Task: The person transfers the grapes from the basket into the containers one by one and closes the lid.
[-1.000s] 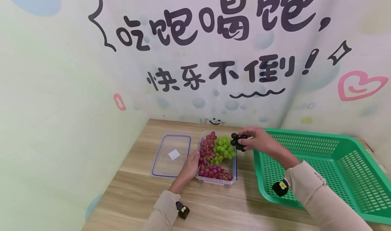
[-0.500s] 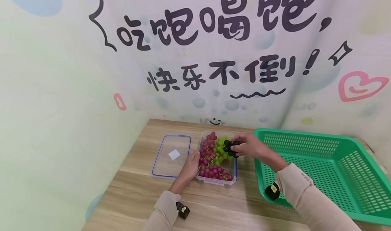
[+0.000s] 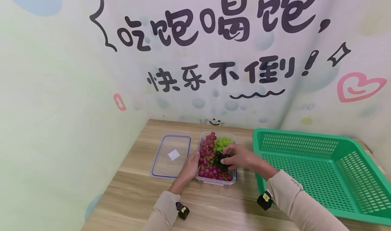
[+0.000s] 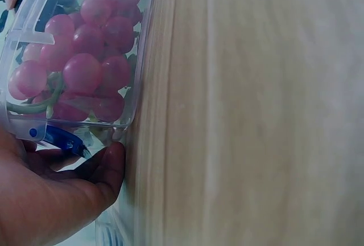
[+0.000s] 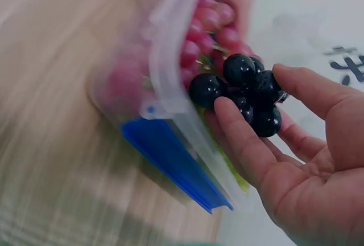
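Observation:
A small bunch of black grapes (image 5: 250, 92) is held between the thumb and fingers of my right hand (image 3: 241, 156). It hangs over the right part of a clear plastic food container (image 3: 215, 181). Red grapes (image 3: 207, 146) fill the container's left side and front, and green grapes (image 3: 223, 142) lie at its back right, partly behind my right hand. My left hand (image 3: 190, 165) grips the container's left wall, its fingers by a blue clip flap (image 4: 63, 139) in the left wrist view. Another blue flap (image 5: 173, 163) hangs down the container's right side.
The clear lid (image 3: 166, 156), with a blue seal and a white paper square (image 3: 174, 154), lies left of the container. A large green plastic basket (image 3: 311, 170) stands to the right. Behind the wooden table (image 3: 131, 190) rises a printed wall cloth (image 3: 213, 102).
My right hand has carried the black grapes from beyond the container's right rim, past the green grapes, leftward and toward the front over the container. My left hand has stayed put.

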A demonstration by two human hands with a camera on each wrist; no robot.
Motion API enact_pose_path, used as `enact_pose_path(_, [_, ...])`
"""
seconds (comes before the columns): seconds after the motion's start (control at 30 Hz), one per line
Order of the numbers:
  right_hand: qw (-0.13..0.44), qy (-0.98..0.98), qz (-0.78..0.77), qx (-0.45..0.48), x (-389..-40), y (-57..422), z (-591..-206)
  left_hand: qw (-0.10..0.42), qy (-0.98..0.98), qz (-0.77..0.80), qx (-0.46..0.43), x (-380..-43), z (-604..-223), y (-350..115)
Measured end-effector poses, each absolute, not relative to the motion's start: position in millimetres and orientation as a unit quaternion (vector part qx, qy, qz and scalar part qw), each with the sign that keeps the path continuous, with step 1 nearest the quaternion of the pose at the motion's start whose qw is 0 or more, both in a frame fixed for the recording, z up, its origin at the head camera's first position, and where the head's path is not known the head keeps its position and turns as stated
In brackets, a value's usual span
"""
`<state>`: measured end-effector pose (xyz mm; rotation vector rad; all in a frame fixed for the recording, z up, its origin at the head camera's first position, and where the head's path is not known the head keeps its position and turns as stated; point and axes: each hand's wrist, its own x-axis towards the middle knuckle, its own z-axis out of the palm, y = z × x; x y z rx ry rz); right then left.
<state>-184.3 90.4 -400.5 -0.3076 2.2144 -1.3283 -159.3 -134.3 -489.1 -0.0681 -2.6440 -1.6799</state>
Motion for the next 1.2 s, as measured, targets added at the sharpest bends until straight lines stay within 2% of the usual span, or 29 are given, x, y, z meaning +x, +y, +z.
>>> enact_pose_path(0.77, [0.201, 0.893, -0.366, -0.170, -171.7, 88.6, -403.2, 0.006, -0.844, -0.537, -0.021, -159.8, -491.0, -135.2])
enact_pose_path(1.0, [0.209, 0.888, -0.376, -0.162, -168.9, 94.7, -401.0, -0.002, -0.842, -0.539, -0.019, -160.0, -489.7, -135.6])
enact_pose_path(1.2, [0.180, 0.888, -0.395, -0.153, -170.7, 103.2, -393.3, -0.003, -0.841, -0.540, -0.019, -160.6, -487.5, -135.4])
